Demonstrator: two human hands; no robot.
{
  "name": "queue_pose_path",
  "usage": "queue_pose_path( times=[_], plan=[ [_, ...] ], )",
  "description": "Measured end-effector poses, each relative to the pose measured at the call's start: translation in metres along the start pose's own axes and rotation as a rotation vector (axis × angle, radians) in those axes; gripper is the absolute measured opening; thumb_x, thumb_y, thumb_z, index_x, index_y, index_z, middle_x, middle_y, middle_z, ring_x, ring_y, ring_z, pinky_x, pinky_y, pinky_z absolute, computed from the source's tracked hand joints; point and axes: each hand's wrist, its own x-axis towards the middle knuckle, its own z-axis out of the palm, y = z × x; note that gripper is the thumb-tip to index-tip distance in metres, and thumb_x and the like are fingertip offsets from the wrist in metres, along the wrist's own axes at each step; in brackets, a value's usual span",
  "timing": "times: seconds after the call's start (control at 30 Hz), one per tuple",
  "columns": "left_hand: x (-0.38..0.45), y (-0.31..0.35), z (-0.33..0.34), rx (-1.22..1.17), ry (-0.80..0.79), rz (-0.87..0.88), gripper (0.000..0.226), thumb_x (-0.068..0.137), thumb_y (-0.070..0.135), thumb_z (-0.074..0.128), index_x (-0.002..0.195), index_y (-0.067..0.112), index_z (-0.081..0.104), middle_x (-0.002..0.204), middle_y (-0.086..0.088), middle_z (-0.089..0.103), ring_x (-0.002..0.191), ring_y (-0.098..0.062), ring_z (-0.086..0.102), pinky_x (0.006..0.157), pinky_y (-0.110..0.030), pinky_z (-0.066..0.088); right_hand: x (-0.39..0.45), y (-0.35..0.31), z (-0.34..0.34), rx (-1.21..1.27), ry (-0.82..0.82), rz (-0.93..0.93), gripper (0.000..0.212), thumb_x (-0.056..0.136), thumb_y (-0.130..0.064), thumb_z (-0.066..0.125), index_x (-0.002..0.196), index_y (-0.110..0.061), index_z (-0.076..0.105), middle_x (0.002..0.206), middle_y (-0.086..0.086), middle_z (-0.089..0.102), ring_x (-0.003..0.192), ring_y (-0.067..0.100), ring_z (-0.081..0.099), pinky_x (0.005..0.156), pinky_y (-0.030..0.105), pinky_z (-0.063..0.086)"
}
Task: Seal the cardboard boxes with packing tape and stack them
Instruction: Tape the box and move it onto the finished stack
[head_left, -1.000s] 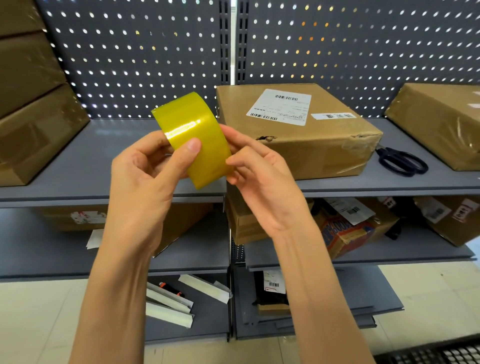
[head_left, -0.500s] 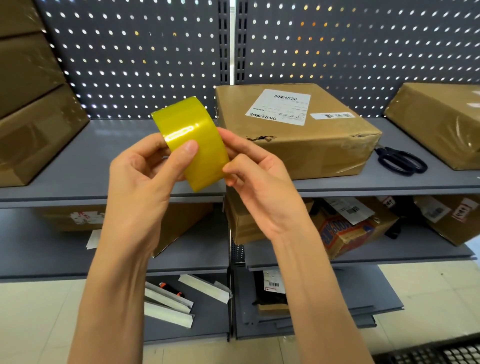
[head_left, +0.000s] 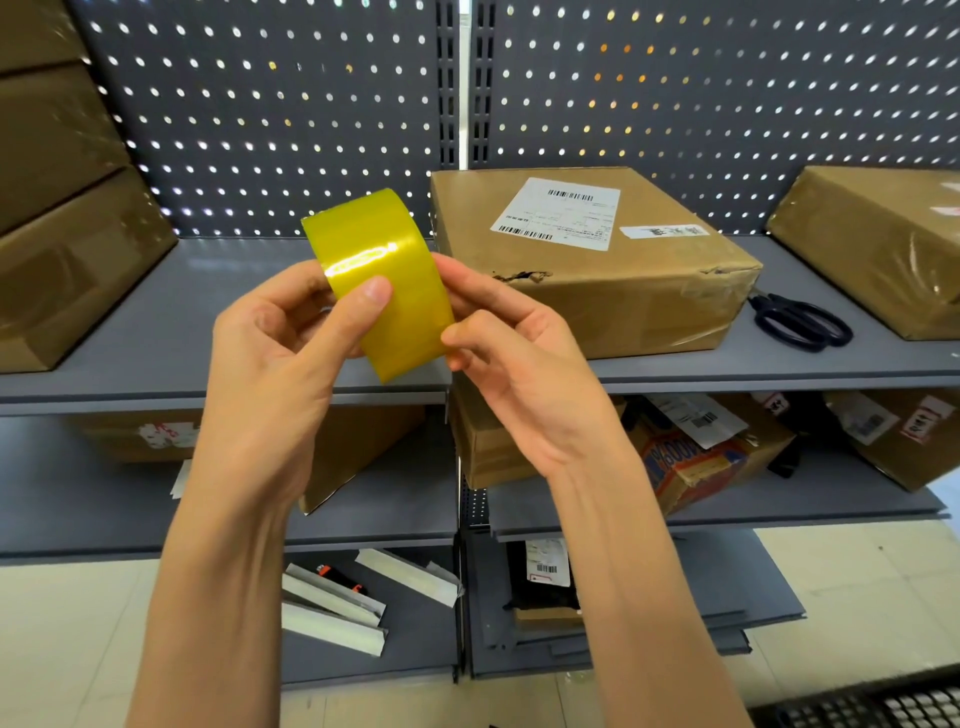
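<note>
A yellow roll of packing tape (head_left: 382, 270) is held up in front of the top shelf. My left hand (head_left: 280, 358) grips it, thumb pressed on its outer face. My right hand (head_left: 514, 364) pinches the roll's right edge with thumb and forefinger. Behind the roll, a flat cardboard box (head_left: 587, 260) with a white shipping label lies on the grey top shelf (head_left: 208, 332); its front corner is torn and its right end is covered with clear tape.
Black scissors (head_left: 797, 322) lie on the shelf right of the labelled box. Another box (head_left: 878, 239) sits at far right, and stacked boxes (head_left: 62, 218) at far left. Lower shelves hold more boxes and parcels (head_left: 701, 447). A perforated panel backs the shelves.
The roll has turned slightly in my hands and sits a little lower. My right thumb and forefinger have slid down its right edge.
</note>
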Motion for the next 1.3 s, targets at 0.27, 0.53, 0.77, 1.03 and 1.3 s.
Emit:
queue_pose_path(
  times=[0.27, 0.53, 0.77, 1.03, 1.3],
  plan=[
    [0.0033, -0.002, -0.0034, -0.027, -0.023, 0.004, 0.015, 0.078, 0.034, 0.066, 0.09, 0.03, 0.075, 0.095, 0.008, 0.073, 0.091, -0.009, 0.066, 0.078, -0.024, 0.053, 0.0016, 0.0005, 0.0017, 0.024, -0.028, 0.002, 0.047, 0.085, 0.019, 0.044, 0.107, -0.016, 0.065, 0.094, -0.006, 0.07, 0.077, -0.001, 0.058, 0.064, 0.014, 0.044],
    [0.0029, -0.0021, -0.0014, 0.003, -0.008, -0.003, 0.018, 0.077, 0.035, 0.067, 0.093, 0.027, 0.072, 0.092, 0.01, 0.073, 0.088, -0.008, 0.065, 0.078, -0.025, 0.053, 0.0021, -0.0007, 0.0033, 0.031, 0.033, 0.015, 0.04, 0.087, 0.013, 0.046, 0.102, -0.017, 0.067, 0.085, -0.011, 0.07, 0.072, -0.002, 0.058, 0.059, 0.012, 0.042],
    [0.0011, 0.0002, 0.0011, 0.014, 0.008, -0.012, 0.01, 0.083, 0.027, 0.066, 0.092, 0.026, 0.07, 0.087, 0.011, 0.073, 0.085, -0.006, 0.065, 0.074, -0.022, 0.053, 0.0, -0.0012, 0.0019, -0.063, 0.033, 0.004, 0.04, 0.086, 0.013, 0.05, 0.101, -0.02, 0.068, 0.089, -0.009, 0.071, 0.075, -0.001, 0.061, 0.062, 0.014, 0.048],
    [-0.0009, 0.0055, 0.001, 0.059, 0.002, 0.01, 0.018, 0.08, 0.026, 0.063, 0.096, 0.02, 0.067, 0.083, 0.012, 0.072, 0.08, -0.002, 0.063, 0.07, -0.016, 0.049, -0.0001, -0.001, 0.0012, -0.056, 0.045, 0.034, 0.038, 0.085, 0.013, 0.052, 0.095, -0.019, 0.07, 0.084, -0.008, 0.072, 0.072, 0.002, 0.063, 0.06, 0.015, 0.051],
    [0.0008, 0.0014, -0.0044, 0.035, -0.004, 0.009, 0.012, 0.081, 0.032, 0.071, 0.092, 0.027, 0.073, 0.091, 0.01, 0.073, 0.088, -0.007, 0.065, 0.075, -0.021, 0.052, -0.0008, -0.0003, 0.0006, -0.02, -0.009, 0.025, 0.041, 0.086, 0.016, 0.049, 0.101, -0.018, 0.068, 0.09, -0.007, 0.071, 0.074, 0.001, 0.064, 0.062, 0.014, 0.051]
  ],
)
